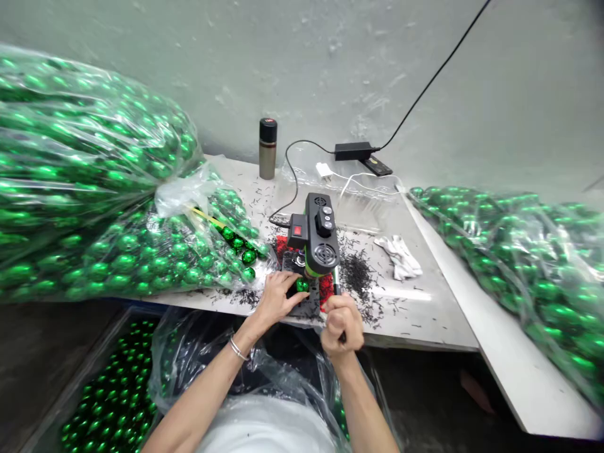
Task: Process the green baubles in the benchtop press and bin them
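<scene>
A small black bench drill press (321, 233) with a red switch stands on the table. Under its head sits a shiny green ball (302, 285), pinched between the thumb and fingers of my left hand (277, 294). My right hand (343, 323) is wrapped in a fist around the press's black lever handle (336, 289), to the right of the ball. Red pieces (326, 288) show beside the black base. Where the tool meets the ball is hard to make out. A metal bangle (237, 350) circles my left wrist.
Clear bags of green balls (85, 176) lie at left and on a board (519, 371) at right. Black shavings (356, 274) litter the table. Behind the press are a tumbler (267, 151), power adapter (353, 151), plastic tray (302, 182) and cables. White gloves (400, 258) lie right.
</scene>
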A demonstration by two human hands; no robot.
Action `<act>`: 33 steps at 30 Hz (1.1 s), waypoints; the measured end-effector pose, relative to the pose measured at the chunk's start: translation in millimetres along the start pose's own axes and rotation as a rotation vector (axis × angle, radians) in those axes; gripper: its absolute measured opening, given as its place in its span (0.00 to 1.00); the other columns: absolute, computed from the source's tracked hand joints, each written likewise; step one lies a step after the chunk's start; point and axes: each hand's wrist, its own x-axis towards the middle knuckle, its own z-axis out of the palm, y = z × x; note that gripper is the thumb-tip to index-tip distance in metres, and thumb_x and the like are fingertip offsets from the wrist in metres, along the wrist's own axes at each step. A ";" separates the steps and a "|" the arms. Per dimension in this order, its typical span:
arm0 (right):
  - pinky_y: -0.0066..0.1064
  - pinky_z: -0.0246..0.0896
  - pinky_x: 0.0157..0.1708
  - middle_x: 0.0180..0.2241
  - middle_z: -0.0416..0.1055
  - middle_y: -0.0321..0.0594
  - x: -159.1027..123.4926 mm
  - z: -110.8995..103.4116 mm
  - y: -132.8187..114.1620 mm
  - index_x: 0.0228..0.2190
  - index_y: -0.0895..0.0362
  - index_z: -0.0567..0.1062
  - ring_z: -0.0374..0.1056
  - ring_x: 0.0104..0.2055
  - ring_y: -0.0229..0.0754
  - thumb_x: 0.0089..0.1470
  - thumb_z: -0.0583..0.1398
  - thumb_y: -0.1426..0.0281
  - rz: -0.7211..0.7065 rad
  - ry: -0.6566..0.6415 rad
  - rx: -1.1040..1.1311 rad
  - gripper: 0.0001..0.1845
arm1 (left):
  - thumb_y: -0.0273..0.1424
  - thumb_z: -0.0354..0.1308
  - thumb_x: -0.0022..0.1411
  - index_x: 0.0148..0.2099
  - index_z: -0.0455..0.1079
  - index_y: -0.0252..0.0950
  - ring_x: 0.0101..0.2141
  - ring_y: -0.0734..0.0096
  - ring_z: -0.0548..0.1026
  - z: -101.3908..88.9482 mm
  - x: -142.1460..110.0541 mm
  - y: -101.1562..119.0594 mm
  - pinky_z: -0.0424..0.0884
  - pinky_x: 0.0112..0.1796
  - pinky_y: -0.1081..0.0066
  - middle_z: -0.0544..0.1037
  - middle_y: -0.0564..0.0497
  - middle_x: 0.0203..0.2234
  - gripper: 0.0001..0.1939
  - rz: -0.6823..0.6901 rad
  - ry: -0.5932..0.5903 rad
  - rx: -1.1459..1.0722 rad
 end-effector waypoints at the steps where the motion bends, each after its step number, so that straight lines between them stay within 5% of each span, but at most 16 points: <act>1: 0.32 0.61 0.30 0.24 0.64 0.34 8.2 -3.2 -5.4 0.23 0.54 0.61 0.62 0.26 0.35 0.63 0.49 0.76 0.043 0.003 0.016 0.15 | 0.39 0.60 0.65 0.50 0.72 0.36 0.44 0.57 0.75 -3.2 -3.9 0.9 0.70 0.46 0.58 0.78 0.44 0.42 0.15 0.012 0.004 -0.013; 6: 0.30 0.56 0.26 0.22 0.63 0.34 29.7 -9.9 -19.1 0.22 0.55 0.62 0.63 0.26 0.36 0.60 0.52 0.80 0.144 -0.005 0.090 0.16 | 0.32 0.55 0.66 0.55 0.67 0.36 0.50 0.55 0.73 -43.6 -43.3 8.1 0.67 0.53 0.54 0.77 0.41 0.48 0.17 0.073 -0.040 0.009; 9: 0.31 0.56 0.26 0.23 0.63 0.34 21.1 -4.4 -15.3 0.23 0.55 0.62 0.62 0.26 0.36 0.59 0.52 0.82 0.140 0.033 0.119 0.15 | 0.38 0.57 0.65 0.59 0.64 0.35 0.56 0.52 0.70 -72.0 -56.1 8.2 0.67 0.55 0.54 0.74 0.38 0.54 0.23 0.098 -0.067 0.072; 15: 0.31 0.56 0.26 0.23 0.63 0.34 11.7 0.7 -10.7 0.22 0.55 0.63 0.63 0.26 0.36 0.59 0.52 0.81 0.153 0.066 0.137 0.15 | 0.28 0.48 0.69 0.49 0.70 0.34 0.46 0.54 0.74 -84.3 1.8 -20.4 0.69 0.47 0.56 0.78 0.38 0.45 0.12 -0.144 0.140 0.443; 22: 0.29 0.56 0.25 0.24 0.62 0.33 19.2 -2.7 -15.5 0.23 0.55 0.62 0.62 0.26 0.35 0.59 0.52 0.82 0.129 0.022 0.132 0.15 | 0.28 0.58 0.61 0.41 0.74 0.32 0.35 0.53 0.76 -88.7 46.3 -39.5 0.68 0.41 0.59 0.78 0.41 0.31 0.07 -0.329 -0.165 0.427; 25: 0.29 0.56 0.25 0.24 0.62 0.33 18.5 -1.5 -15.3 0.23 0.55 0.62 0.62 0.26 0.34 0.59 0.52 0.82 0.122 0.027 0.133 0.15 | 0.33 0.60 0.60 0.50 0.72 0.35 0.32 0.59 0.76 -100.1 42.3 -36.6 0.69 0.38 0.63 0.78 0.46 0.32 0.16 -0.383 -0.116 0.152; 28: 0.30 0.56 0.26 0.24 0.62 0.33 16.1 -0.2 -13.7 0.23 0.55 0.62 0.61 0.26 0.34 0.59 0.52 0.81 0.124 0.036 0.132 0.15 | 0.42 0.61 0.59 0.54 0.70 0.35 0.30 0.66 0.75 -100.2 31.4 -26.9 0.69 0.33 0.68 0.77 0.49 0.32 0.24 -0.530 0.001 -0.434; 33: 0.31 0.55 0.27 0.24 0.64 0.35 13.4 -0.5 -11.5 0.24 0.55 0.62 0.61 0.26 0.36 0.60 0.52 0.80 0.119 0.026 0.124 0.14 | 0.50 0.66 0.52 0.56 0.71 0.32 0.28 0.71 0.74 -64.8 8.1 -3.7 0.69 0.31 0.71 0.77 0.49 0.29 0.35 -0.745 -0.015 -0.985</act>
